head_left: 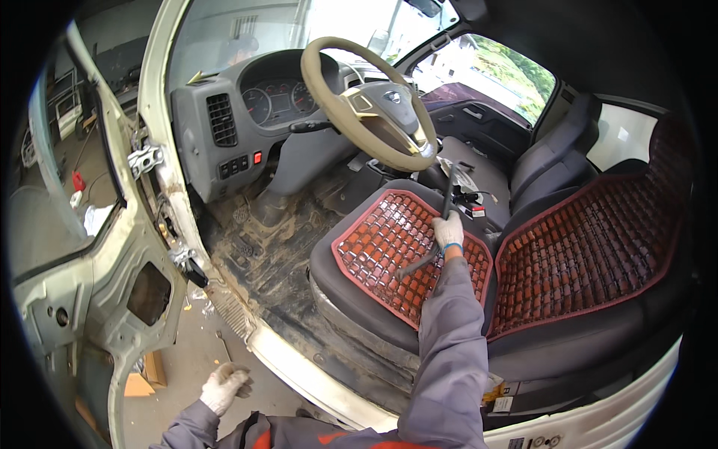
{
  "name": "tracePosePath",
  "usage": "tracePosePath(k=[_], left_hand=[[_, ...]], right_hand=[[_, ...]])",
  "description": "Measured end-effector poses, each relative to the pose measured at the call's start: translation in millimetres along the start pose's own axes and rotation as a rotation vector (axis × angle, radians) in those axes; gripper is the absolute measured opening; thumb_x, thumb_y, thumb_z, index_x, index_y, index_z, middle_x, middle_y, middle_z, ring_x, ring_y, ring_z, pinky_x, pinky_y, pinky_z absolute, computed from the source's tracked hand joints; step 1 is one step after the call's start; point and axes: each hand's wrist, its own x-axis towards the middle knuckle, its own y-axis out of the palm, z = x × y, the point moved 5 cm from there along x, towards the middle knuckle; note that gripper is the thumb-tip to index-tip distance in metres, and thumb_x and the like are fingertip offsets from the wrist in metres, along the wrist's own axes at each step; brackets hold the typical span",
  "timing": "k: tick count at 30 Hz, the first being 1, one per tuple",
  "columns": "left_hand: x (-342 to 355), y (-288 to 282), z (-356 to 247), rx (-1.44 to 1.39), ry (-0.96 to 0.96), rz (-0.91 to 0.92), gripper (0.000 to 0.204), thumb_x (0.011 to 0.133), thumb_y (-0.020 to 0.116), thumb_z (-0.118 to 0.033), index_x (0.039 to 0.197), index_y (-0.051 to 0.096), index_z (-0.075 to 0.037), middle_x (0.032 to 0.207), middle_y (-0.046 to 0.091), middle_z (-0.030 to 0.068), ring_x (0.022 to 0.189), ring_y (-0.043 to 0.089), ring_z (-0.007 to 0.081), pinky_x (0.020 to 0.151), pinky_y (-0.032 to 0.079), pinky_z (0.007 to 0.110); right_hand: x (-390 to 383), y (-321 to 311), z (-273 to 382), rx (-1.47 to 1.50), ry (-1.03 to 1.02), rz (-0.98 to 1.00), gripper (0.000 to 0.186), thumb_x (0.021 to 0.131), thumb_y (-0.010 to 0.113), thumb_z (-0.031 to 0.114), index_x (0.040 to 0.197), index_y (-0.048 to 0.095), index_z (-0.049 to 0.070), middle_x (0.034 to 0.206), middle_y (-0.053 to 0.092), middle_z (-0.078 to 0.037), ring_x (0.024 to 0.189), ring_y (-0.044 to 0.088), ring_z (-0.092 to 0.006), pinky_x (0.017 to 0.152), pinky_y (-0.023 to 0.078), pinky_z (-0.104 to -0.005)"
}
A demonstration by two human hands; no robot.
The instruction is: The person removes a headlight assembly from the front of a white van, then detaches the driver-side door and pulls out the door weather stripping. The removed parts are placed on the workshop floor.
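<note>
My right hand (448,229), in a white work glove with a blue cuff, reaches over the driver's seat. It is closed around a long, dark, bendy strip (421,265). One end of the strip rises toward the steering wheel, while the other hangs over the red beaded seat cover (379,245). Its exact kind cannot be made out. My left hand (226,385), gloved too, is low outside the cab, above the ground by the door sill. Its fingers are loosely bent and apart, with nothing visible in them.
The steering wheel (338,105) and dashboard (200,142) are ahead. At left the stripped door (97,299) stands ajar beside the pale sill (299,367). Small parts and a red-and-white box (477,212) lie beyond the seat. A cardboard box (153,370) sits on the ground.
</note>
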Motion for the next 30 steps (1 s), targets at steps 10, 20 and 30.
tracePosePath(k=[10,20,30], left_hand=[[4,-14,-10,-0.059,-0.037,0.129,0.034,0.104,0.057,-0.021,0.124,0.059,0.006,0.101,0.073,0.0174,0.08,0.073,0.0238,0.073,0.061,0.034],[17,9,-41,0.045,0.004,0.274,0.033,0.102,0.06,-0.017,0.125,0.061,0.007,0.1,0.073,0.0144,0.081,0.07,0.0199,0.076,0.059,0.032],[36,105,-176,0.688,0.628,0.37,0.029,0.098,0.065,-0.021,0.116,0.069,0.001,0.106,0.073,0.0162,0.096,0.073,0.0265,0.086,0.057,0.037]], right_hand=[[-97,-3,12,-0.463,0.123,0.505,0.067,0.081,0.074,0.054,0.121,0.075,0.001,0.12,0.074,-0.024,0.113,0.072,-0.0381,0.099,0.055,-0.0444],[-120,-11,-21,0.827,0.491,0.13,0.021,0.091,0.068,0.02,0.094,0.068,-0.001,0.078,0.066,-0.012,0.059,0.061,-0.0212,0.056,0.053,-0.0334],[-105,-66,47,1.098,0.308,-0.106,0.02,0.087,0.064,0.016,0.071,0.055,0.007,0.057,0.049,-0.004,0.044,0.046,-0.0162,0.041,0.034,-0.0319]])
